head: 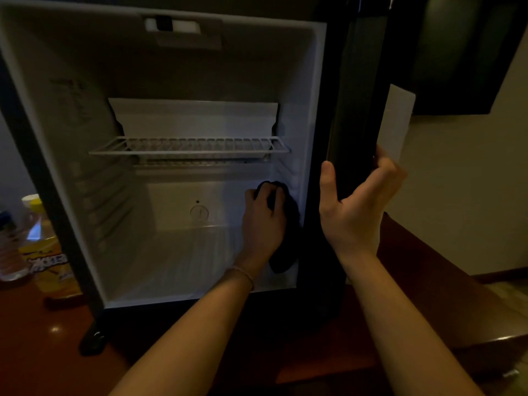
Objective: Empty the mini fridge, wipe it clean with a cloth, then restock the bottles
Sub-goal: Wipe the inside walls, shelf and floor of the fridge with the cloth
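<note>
Left grip [264, 215] bunches a dark cloth [287, 238] against the mini fridge [71, 155] wall, lower centre; right grip [354, 204] clasps the door edge [351, 110], steadying it.

Left arm extends forward, a thin band at the wrist; the left hand [264, 221] has fingers curled, gripping the cloth [287, 224]. Right arm is raised; the right hand [354, 204] clasps the door [354, 95] edge, thumb in front.

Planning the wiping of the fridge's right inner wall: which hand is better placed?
Left hand: it already holds the dark cloth against that wall. The right hand grips the door edge.
</note>
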Tool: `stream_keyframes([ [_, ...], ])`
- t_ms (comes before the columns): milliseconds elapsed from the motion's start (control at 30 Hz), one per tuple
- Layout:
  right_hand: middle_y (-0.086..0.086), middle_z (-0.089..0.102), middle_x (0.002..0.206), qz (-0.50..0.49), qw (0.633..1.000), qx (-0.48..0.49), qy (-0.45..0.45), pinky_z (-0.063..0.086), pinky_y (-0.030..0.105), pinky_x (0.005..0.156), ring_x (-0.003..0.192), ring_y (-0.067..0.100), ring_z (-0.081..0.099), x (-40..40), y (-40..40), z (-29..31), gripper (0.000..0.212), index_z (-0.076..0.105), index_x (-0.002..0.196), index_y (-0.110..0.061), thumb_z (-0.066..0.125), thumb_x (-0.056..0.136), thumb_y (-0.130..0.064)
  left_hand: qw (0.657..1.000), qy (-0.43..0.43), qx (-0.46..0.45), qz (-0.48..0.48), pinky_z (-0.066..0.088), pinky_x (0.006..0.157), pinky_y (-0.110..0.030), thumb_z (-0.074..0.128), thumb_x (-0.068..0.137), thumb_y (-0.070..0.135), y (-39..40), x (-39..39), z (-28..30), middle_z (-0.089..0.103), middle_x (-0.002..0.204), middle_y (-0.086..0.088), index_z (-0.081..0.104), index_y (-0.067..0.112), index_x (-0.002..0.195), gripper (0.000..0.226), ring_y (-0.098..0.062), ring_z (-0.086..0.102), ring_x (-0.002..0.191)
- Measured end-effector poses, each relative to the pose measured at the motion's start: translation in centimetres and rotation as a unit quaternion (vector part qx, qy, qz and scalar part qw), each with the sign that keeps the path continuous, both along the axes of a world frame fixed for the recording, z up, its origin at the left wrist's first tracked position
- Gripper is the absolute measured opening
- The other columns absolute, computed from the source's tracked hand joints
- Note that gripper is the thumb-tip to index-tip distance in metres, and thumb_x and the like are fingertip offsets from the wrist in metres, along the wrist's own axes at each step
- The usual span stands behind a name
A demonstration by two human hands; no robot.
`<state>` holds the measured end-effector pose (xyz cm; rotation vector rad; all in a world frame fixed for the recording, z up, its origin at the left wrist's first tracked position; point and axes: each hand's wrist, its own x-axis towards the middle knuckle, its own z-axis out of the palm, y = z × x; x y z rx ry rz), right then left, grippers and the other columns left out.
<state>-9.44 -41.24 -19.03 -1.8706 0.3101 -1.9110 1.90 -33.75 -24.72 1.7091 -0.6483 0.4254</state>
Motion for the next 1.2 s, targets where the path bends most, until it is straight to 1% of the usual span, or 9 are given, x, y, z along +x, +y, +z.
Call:
stream_keyframes([
  [100, 0.02, 0.044, 0.124, 0.0, 1.0, -0.006, -0.008, 0.049, 0.046, 0.09, 0.117, 0.025, 0.044, 0.1, -0.1, -0.1, 0.061, 0.045, 0.127, 0.006, 0.07, 0.091, -0.036, 1.0, -0.01, -0.018, -0.004, 0.029, 0.065, -0.025, 0.05, 0.104, 0.027, -0.6, 1.8, 0.1, 0.051, 0.1, -0.011, 0.062, 0.015, 0.108, 0.017, 0.016, 0.043, 0.073],
  [233, 0.02, 0.044, 0.124, 0.003, 1.0, -0.017, -0.019, 0.049, 0.044, 0.091, 0.116, 0.025, 0.045, 0.3, -0.3, -0.2, 0.058, 0.042, 0.127, 0.0, 0.07, 0.09, -0.036, 1.0, -0.002, -0.021, 0.008, 0.029, 0.068, -0.022, 0.05, 0.104, 0.026, -1.4, 4.1, 0.3, 0.055, 0.109, -0.019, 0.063, 0.01, 0.114, 0.023, 0.006, 0.035, 0.073],
  [433, 0.02, 0.043, 0.123, 0.005, 0.999, -0.036, -0.027, 0.048, 0.04, 0.091, 0.115, 0.027, 0.046, 0.4, -0.5, -0.3, 0.051, 0.037, 0.125, -0.014, 0.067, 0.091, -0.037, 0.994, -0.024, -0.102, 0.029, 0.029, 0.077, 0.005, 0.056, 0.102, 0.022, -2.6, 6.1, -0.1, 0.055, 0.12, -0.014, 0.062, 0.007, 0.12, 0.024, 0.008, 0.041, 0.09],
  [600, 0.021, 0.044, 0.12, -0.01, 0.999, -0.037, -0.02, 0.046, 0.03, 0.09, 0.111, 0.024, 0.047, 0.4, -0.6, -0.4, 0.052, 0.039, 0.124, -0.01, 0.067, 0.092, -0.039, 0.995, -0.019, -0.092, 0.029, 0.031, 0.08, -0.001, 0.057, 0.1, 0.026, -3.0, 7.9, -0.3, 0.059, 0.122, -0.013, 0.065, 0.011, 0.121, 0.027, 0.006, 0.044, 0.096],
  [767, 0.022, 0.044, 0.121, -0.013, 1.0, -0.023, 0.0, 0.038, 0.016, 0.092, 0.112, 0.027, 0.047, 0.1, -0.4, -0.2, 0.061, 0.042, 0.125, 0.006, 0.065, 0.093, -0.041, 0.995, 0.05, -0.085, 0.011, 0.048, 0.087, -0.029, 0.054, 0.098, 0.028, -3.0, 8.8, -0.9, 0.066, 0.112, -0.015, 0.066, 0.008, 0.113, 0.028, -0.022, 0.06, 0.102],
  [900, 0.02, 0.042, 0.125, -0.007, 1.0, -0.024, 0.016, 0.035, 0.008, 0.092, 0.115, 0.023, 0.045, -0.1, -0.4, -0.2, 0.062, 0.039, 0.127, 0.003, 0.063, 0.093, -0.043, 0.995, 0.076, -0.07, -0.011, 0.042, 0.077, -0.014, 0.054, 0.098, 0.015, -2.7, 8.8, -1.9, 0.069, 0.11, -0.019, 0.067, 0.002, 0.115, 0.025, -0.023, 0.062, 0.098],
  [1000, 0.019, 0.043, 0.123, -0.012, 0.999, -0.034, 0.004, 0.037, 0.013, 0.093, 0.114, 0.022, 0.044, 0.0, -0.4, -0.2, 0.055, 0.038, 0.126, -0.007, 0.063, 0.093, -0.043, 0.996, 0.068, -0.053, -0.007, 0.045, 0.08, -0.023, 0.048, 0.091, 0.033, -2.8, 8.4, -2.3, 0.069, 0.11, -0.016, 0.068, 0.009, 0.116, 0.04, -0.028, 0.064, 0.102],
  [1067, 0.021, 0.044, 0.12, -0.016, 0.999, -0.033, -0.004, 0.042, 0.023, 0.092, 0.111, 0.025, 0.046, 0.1, -0.3, -0.1, 0.057, 0.041, 0.124, 0.001, 0.064, 0.093, -0.041, 0.997, 0.067, -0.042, -0.001, 0.048, 0.081, -0.025, 0.047, 0.091, 0.04, -2.6, 8.0, -2.3, 0.067, 0.11, -0.014, 0.068, 0.012, 0.118, 0.044, -0.025, 0.064, 0.098],
  [1200, 0.023, 0.045, 0.117, -0.029, 0.999, -0.03, -0.007, 0.046, 0.037, 0.09, 0.108, 0.032, 0.048, 0.1, 0.0, 0.0, 0.059, 0.045, 0.12, 0.01, 0.066, 0.092, -0.038, 0.998, 0.048, -0.036, -0.004, 0.043, 0.082, -0.02, 0.054, 0.099, 0.027, -1.7, 5.7, -1.6, 0.059, 0.113, -0.006, 0.066, 0.012, 0.123, 0.03, -0.012, 0.056, 0.094],
])
